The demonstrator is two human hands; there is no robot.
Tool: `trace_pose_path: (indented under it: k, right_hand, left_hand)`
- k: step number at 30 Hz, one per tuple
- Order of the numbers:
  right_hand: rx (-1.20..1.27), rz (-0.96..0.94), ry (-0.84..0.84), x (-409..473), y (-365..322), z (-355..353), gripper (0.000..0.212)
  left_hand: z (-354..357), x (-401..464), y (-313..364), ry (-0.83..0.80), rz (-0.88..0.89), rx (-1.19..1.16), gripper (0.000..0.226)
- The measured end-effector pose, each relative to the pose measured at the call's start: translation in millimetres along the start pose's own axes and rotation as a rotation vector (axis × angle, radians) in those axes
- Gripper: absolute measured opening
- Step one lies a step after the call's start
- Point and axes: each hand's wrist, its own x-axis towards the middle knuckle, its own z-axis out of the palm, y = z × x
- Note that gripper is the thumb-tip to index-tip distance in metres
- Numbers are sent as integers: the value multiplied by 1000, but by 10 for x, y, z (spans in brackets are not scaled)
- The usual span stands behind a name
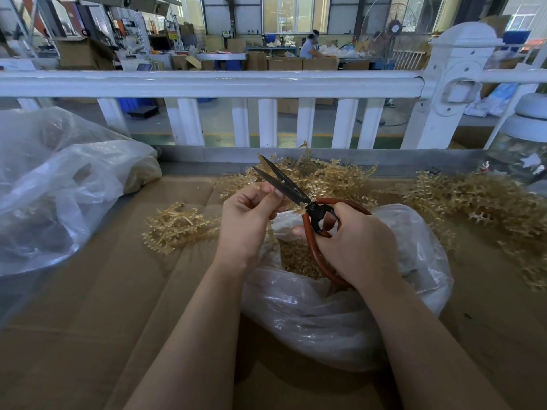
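Now, head view only. Right hand [358, 244] is closed round the red loop handles of the black-bladed scissors [284, 182], whose blades stand apart and point up and away. Left hand [245, 220] pinches a thin amber plastic sprue [301, 207] between thumb and fingertips, feeding it in close by the pivot. Both hands hover over the mouth of a clear bag [340, 321]. Judgement: the step is snipping small parts off the sprue. To do it well, keep the cut deep in the throat of the blades, where they bite hardest. Keep the pinching fingertips back from the edge, and hold the work above the bag opening so that the trimmings fall in. The bag holds a heap of small amber cut pieces [299, 258]. Uncut sprues lie loose on the cardboard-covered worktop [118, 306]: a left pile [177, 229], a far pile [325, 176] behind the scissors, and a right pile [479, 199]. A large crumpled bag [59, 187] sits at the left, with pale yellowish material showing through its near end; the rest of its contents cannot be made out.
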Motion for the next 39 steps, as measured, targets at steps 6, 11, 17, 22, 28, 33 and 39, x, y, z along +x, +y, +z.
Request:
trace_pose_path:
  k: [6, 11, 17, 22, 28, 33, 39]
  right_hand:
    - [15, 1, -11, 6, -9, 3, 56]
    - [-9, -41, 11, 3, 4, 32, 59]
    - [35, -118, -22, -10, 38, 61, 61]
    - [130, -106, 17, -31, 22, 32, 45]
    - [495, 145, 31, 20, 35, 24, 60]
    - [888, 368, -39, 79, 7, 4, 66]
    - [1134, 391, -158, 85, 9, -50, 34]
  left_hand:
    - [-12, 13, -11, 12, -25, 34, 17]
    - [-28, 74, -76, 101, -106, 69, 19]
    - [-1, 90, -114, 186, -169, 13, 14]
    - [-69, 109, -104, 261, -205, -138, 8]
    - [-34, 84, -109, 123, -123, -90, 13]
    - [-33, 62, -116, -48, -41, -58, 11]
    - [-24, 34, -119, -147, 5, -25, 21]
